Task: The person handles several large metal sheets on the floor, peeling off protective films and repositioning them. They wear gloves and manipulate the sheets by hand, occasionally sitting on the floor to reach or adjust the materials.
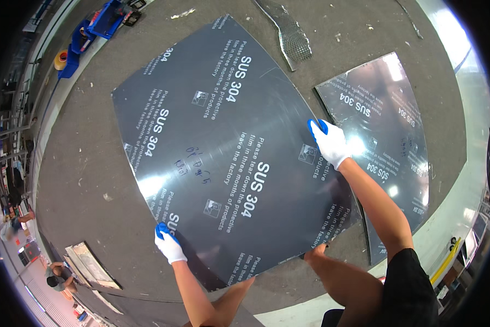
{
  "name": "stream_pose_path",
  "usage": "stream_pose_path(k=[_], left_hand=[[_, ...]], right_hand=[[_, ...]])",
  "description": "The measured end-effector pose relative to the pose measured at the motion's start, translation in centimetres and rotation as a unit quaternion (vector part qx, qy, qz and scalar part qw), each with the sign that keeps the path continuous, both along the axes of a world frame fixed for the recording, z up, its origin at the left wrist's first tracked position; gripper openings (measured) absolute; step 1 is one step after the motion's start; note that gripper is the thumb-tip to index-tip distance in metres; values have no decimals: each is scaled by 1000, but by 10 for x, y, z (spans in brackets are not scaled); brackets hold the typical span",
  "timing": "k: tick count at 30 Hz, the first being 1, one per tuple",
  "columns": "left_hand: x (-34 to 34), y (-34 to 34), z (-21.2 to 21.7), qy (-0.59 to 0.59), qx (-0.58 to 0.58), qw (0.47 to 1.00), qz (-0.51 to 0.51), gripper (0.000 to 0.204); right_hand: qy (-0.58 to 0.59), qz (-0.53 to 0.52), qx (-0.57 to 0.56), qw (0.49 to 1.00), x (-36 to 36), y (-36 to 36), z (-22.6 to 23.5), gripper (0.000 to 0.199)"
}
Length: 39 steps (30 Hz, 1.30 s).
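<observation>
bare knees and black shorts sit at the bottom edge, closest to the lens; both forearms rise from there toward a large metal sheet.

left hand: white glove with blue fingertips, fingers closed over the sheet's near-left edge, pinching it. right hand: same kind of glove, fingers curled and clamped on the sheet's right edge, near the upper part of that side.

large metal sheet: dark, glossy, covered in film with repeated white print and small square marks; a few handwritten blue scribbles sit left of centre. it lies over the grey floor, filling the middle of the view. glare spots show near the left hand and along the lower part. whether the held edges are raised off the floor or lying flat, i cannot tell.

second sheet: smaller, same film and print, lying on the floor to the right. its left edge is just beside the right hand, and the large sheet's lower right corner overlaps it.

mesh strip: grey perforated metal, on the floor beyond the large sheet's far edge, apart from it.

blue bins: upper left, along a pale strip at the floor's border, with a yellow tape roll near them.

flat panel: pale, framed, lower left on the floor, well apart from the left hand.

another person crouches at far lower left, small and unclear.
</observation>
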State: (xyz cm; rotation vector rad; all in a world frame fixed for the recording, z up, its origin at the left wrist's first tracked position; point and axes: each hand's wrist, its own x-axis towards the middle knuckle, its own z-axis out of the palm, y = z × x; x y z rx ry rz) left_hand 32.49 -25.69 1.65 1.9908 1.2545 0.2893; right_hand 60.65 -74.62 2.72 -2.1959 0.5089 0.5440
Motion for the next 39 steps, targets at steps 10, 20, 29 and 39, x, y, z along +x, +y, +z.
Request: stream_pose_path(k=[10, 20, 29, 39], left_hand=[[-17, 13, -41, -43, -36, 998, 10, 39], [-9, 16, -54, -29, 9, 1000, -8, 39], [-2, 20, -64, 9, 6, 1000, -20, 40], [-2, 17, -68, -42, -21, 999, 22, 33]], right_hand=[[-32, -5, 56, 998, -8, -3, -50, 43], [-48, -24, 41, 998, -12, 12, -60, 47], [-85, 0, -3, 996, -13, 18, -70, 52], [-135, 79, -71, 985, -11, 15, -76, 54]])
